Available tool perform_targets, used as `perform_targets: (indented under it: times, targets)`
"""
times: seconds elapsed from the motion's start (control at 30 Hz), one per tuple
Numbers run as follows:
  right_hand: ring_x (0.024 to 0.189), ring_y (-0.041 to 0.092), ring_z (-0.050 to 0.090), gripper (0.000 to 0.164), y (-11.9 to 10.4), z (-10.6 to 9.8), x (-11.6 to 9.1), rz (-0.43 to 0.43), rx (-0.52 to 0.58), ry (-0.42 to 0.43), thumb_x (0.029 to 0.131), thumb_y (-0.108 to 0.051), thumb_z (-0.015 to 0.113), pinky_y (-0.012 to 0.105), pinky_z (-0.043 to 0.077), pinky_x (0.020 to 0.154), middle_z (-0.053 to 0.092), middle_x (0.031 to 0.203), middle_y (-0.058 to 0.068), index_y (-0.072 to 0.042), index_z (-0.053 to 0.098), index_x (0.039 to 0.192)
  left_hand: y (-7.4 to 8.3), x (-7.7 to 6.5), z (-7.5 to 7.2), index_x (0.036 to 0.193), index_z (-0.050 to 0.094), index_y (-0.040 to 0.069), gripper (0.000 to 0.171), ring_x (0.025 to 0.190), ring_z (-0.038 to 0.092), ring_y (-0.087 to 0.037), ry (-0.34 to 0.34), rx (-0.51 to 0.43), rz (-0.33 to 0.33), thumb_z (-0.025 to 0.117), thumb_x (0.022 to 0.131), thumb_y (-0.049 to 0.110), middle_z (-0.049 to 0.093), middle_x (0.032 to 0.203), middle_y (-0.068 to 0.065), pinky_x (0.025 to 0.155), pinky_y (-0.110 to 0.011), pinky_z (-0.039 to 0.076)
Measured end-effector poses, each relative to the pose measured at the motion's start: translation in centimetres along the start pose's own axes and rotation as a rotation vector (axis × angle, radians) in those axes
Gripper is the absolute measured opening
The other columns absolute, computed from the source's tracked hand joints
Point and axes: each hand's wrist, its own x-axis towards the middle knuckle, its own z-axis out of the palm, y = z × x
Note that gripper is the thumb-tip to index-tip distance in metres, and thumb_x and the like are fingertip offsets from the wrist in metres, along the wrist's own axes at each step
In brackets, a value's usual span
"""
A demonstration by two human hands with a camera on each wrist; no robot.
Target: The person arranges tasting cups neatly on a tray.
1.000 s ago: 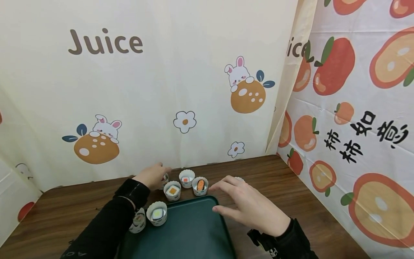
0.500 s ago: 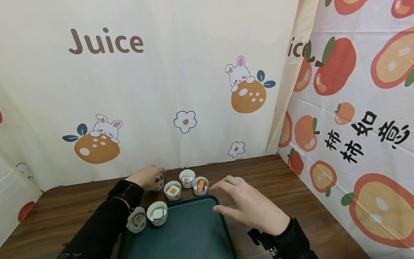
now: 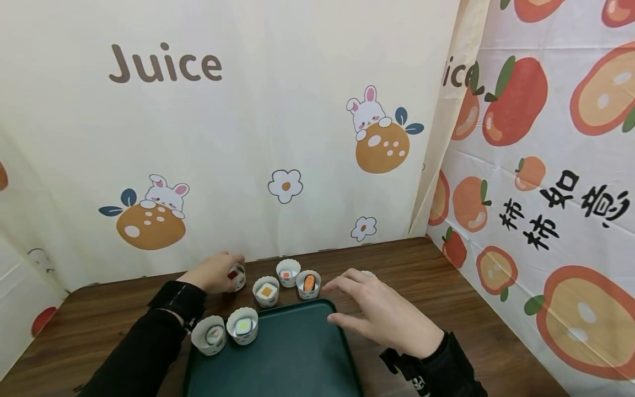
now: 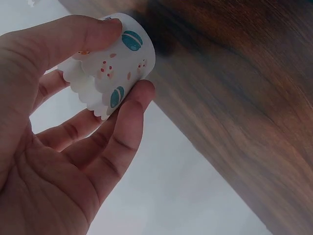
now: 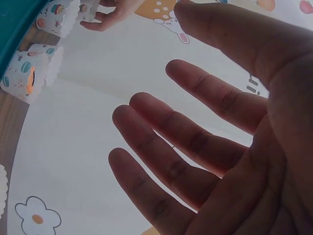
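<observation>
Up close, dk green tray (image 3: 278,358) on the wood table (image 3: 441,292). R hand (image 3: 382,317) over the tray's R edge, fingers spread, grasping nada. At the tray's far L corner, two paper cups side by side: pinkish-piece cup (image 3: 205,349), green-topped-piece cup (image 3: 242,339). Just past the tray, yellow-piece cup (image 3: 268,302), then orange-piece cup (image 3: 308,295); red-piece cup (image 3: 288,283) behind, btwn them. Farther L, L hand (image 3: 213,274) pinches a patterned cup (image 3: 240,279) btwn thumb & fingers, nr the table's back edge; can't tell if it's lifted. Backdrop: "Juice" cloth (image 3: 248,138) w/ bunnies.
</observation>
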Motion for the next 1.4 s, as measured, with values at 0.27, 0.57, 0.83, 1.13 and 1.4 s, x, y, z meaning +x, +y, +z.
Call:
perform_targets:
  times: [0.27, 0.57, 0.83, 1.13, 1.4]
  targets:
    - [0.11, 0.008, 0.064, 0.036, -0.1, 0.0, -0.1, 0.012, -0.006, -0.01, 0.099, -0.034, 0.079, 0.034, 0.057, 0.093, 0.067, 0.124, -0.011, -0.026, 0.07, 0.133, -0.2, -2.0, -0.9, 0.124, 0.066, 0.008, 0.048, 0.097, 0.064, -0.031, 0.081, -0.03, 0.027, 0.087, 0.081, 0.008, 0.068, 0.113, -0.021, 0.081, -0.05, 0.061]
    - [0.111, 0.009, 0.065, 0.036, -0.1, 0.0, 0.0, 0.011, -0.008, -0.01, 0.099, -0.034, 0.079, 0.037, 0.058, 0.095, 0.067, 0.125, -0.011, -0.026, 0.07, 0.133, 0.4, -4.5, -1.7, 0.127, 0.066, 0.007, 0.051, 0.093, 0.062, -0.028, 0.181, -0.032, 0.084, 0.089, 0.081, 0.013, 0.068, 0.108, -0.016, 0.075, -0.044, 0.06]
    - [0.111, 0.01, 0.064, 0.035, -0.1, 0.0, -0.1, 0.019, -0.006, -0.014, 0.1, -0.036, 0.078, 0.036, 0.058, 0.094, 0.067, 0.125, -0.012, -0.027, 0.07, 0.133, 1.8, -6.5, -2.0, 0.127, 0.066, 0.011, 0.052, 0.086, 0.059, -0.018, 0.222, -0.044, 0.108, 0.089, 0.081, 0.015, 0.068, 0.101, -0.008, 0.07, -0.03, 0.054]
    - [0.11, 0.01, 0.063, 0.036, 0.0, 0.2, -0.1, 0.006, -0.016, -0.008, 0.099, -0.035, 0.079, 0.034, 0.057, 0.093, 0.068, 0.124, -0.012, -0.026, 0.071, 0.133, 4.0, -8.4, -2.0, 0.127, 0.067, 0.016, 0.051, 0.083, 0.06, -0.014, 0.252, -0.127, 0.138, 0.088, 0.08, 0.013, 0.068, 0.101, -0.003, 0.065, -0.024, 0.052]
    - [0.108, 0.011, 0.061, 0.037, -0.2, 0.3, 0.0, 0.012, -0.02, -0.013, 0.099, -0.035, 0.079, 0.034, 0.056, 0.092, 0.068, 0.123, -0.012, -0.026, 0.07, 0.134, 5.9, -9.9, -1.9, 0.128, 0.068, 0.019, 0.051, 0.089, 0.059, -0.013, 0.294, -0.141, 0.137, 0.09, 0.081, 0.016, 0.068, 0.107, -0.002, 0.068, -0.023, 0.054]
